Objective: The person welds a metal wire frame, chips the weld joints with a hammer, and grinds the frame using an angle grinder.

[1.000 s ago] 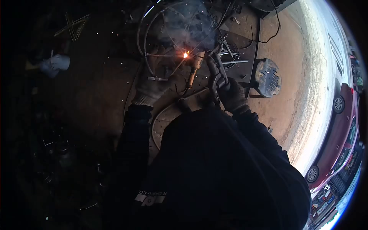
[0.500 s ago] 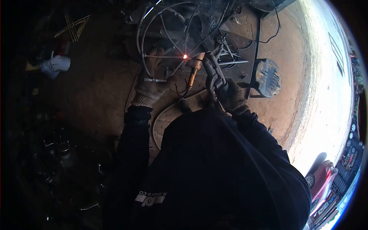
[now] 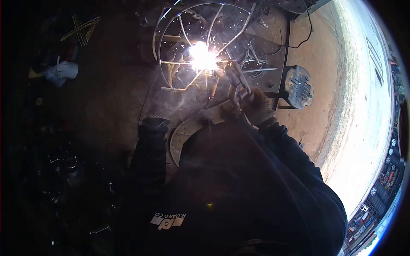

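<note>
My right hand (image 3: 258,106), gloved, is closed around the dark handle of an electrode holder (image 3: 235,79). A glaring white arc with sparks (image 3: 204,57) burns at the centre of a round metal frame (image 3: 160,47) with several spokes. Smoke partly veils my gloved left hand (image 3: 168,91) below the frame's left part. Its fingers reach up apart behind the ring, and a short bar crosses in front of the palm. Beneath the arc, a tool with an orange-brown handle (image 3: 214,88) lies partly hidden by glare and smoke.
A stool with a slotted round seat (image 3: 299,86) stands right of the metal work table (image 3: 273,57). Thin rods (image 3: 82,30) and a white cloth-like item (image 3: 66,69) lie at the upper left. A cable (image 3: 171,145) curves near my torso. Dark metal parts lie lower left.
The small orange glow has become a bright arc with sparks and thicker smoke. The round frame appears turned or tilted slightly. The red car at the right has passed out of view.
</note>
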Action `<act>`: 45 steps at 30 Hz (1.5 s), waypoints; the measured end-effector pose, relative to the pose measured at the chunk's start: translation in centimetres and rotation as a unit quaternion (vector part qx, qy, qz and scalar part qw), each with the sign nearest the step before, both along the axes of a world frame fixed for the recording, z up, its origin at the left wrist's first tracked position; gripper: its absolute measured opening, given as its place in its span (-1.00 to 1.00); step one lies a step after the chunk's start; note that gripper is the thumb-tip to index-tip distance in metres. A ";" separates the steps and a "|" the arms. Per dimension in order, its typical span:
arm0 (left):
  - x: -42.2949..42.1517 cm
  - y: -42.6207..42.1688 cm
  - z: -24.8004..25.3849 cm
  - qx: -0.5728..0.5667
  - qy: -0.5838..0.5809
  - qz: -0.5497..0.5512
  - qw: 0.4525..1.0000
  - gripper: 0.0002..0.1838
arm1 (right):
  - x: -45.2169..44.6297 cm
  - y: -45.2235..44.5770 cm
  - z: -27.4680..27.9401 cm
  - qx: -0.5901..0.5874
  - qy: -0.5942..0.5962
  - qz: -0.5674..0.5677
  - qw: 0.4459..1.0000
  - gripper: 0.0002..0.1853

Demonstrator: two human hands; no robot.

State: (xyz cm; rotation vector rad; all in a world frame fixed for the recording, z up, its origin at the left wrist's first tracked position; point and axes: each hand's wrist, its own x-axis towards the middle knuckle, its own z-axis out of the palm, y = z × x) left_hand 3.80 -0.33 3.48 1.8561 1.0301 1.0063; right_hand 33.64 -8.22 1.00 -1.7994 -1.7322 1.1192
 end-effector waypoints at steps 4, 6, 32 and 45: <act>-0.1 -0.2 0.1 0.001 -0.004 0.000 1.000 0.12 | -0.7 -1.4 0.3 0.018 0.224 -0.055 0.973 -0.75; 0.0 -0.3 0.2 0.000 -0.004 -0.001 1.000 0.12 | -0.3 -1.7 -0.8 0.039 0.236 -0.048 0.970 -0.61; 1.2 0.9 0.5 -0.020 -0.060 -0.033 0.997 0.05 | 0.0 -1.6 -1.4 0.035 0.055 -0.084 0.994 -0.72; -0.4 1.6 -2.1 0.033 -0.009 -0.019 0.999 0.10 | -0.1 -1.2 -1.3 0.019 0.015 -0.067 0.997 -0.63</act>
